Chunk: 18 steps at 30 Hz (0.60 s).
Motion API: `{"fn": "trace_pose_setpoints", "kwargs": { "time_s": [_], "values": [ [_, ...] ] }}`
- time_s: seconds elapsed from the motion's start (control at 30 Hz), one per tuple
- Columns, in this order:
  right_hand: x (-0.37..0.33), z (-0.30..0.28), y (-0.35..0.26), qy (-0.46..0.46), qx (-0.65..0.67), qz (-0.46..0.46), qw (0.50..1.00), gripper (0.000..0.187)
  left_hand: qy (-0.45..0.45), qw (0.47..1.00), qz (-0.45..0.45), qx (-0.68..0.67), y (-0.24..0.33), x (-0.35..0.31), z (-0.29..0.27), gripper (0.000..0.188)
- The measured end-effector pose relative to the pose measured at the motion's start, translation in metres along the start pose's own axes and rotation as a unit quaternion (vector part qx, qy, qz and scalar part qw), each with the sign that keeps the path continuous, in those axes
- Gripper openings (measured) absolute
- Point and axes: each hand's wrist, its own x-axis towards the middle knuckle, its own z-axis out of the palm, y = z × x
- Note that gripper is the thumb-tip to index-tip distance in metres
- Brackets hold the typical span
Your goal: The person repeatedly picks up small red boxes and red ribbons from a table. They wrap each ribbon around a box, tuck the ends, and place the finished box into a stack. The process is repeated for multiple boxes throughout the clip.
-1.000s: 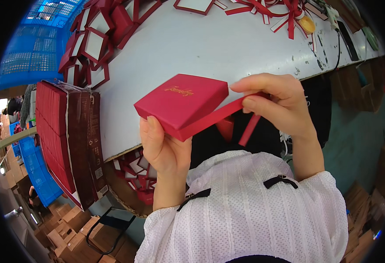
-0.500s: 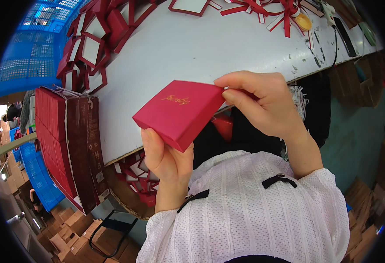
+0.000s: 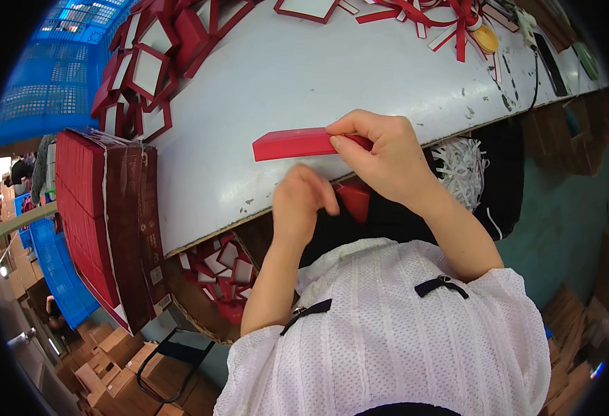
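Box, red, flat and shallow, one piece: held over the counter, near its front edge, one narrow side facing the wearer and the long axis running left to right. Whether its underside met the counter could not be told.

Right hand: thumb and fingers closed in a pinch on the box's right end; the rest of the box reached leftward from that grip.

Left hand: blurred, at the counter's front edge, fingers loosely curled and partly open, nothing visible in them. The box's left half lay just beyond these fingers, a gap showing between; this was the hand nearer to the box's free left end.

Far left corner of counter: heap of red trays with white insides, beside a blue crate.

Left end: carton, dark red, packed with red boxes.

Far edge, toward the right: red ribbons, one yellow roll near them.

Below front edge: red-and-white pieces on the left; white paper strips on the right, past the right wrist.
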Motion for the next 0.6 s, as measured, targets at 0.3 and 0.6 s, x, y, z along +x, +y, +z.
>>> {"fn": "trace_pose_setpoints", "kwargs": {
  "time_s": [0.3, 0.6],
  "values": [
    [0.005, 0.017, -0.002, -0.042, -0.011, -0.034, 0.998, 0.010, 0.053, 0.464, 0.261, 0.845, 0.072, 0.038, 0.037, 0.040],
    [0.010, -0.020, -0.003, -0.130, 0.141, 0.114, 0.975, 0.013, 0.031, 0.496, 0.274, 0.824, 0.069, 0.047, 0.030, 0.030]
  ]
}}
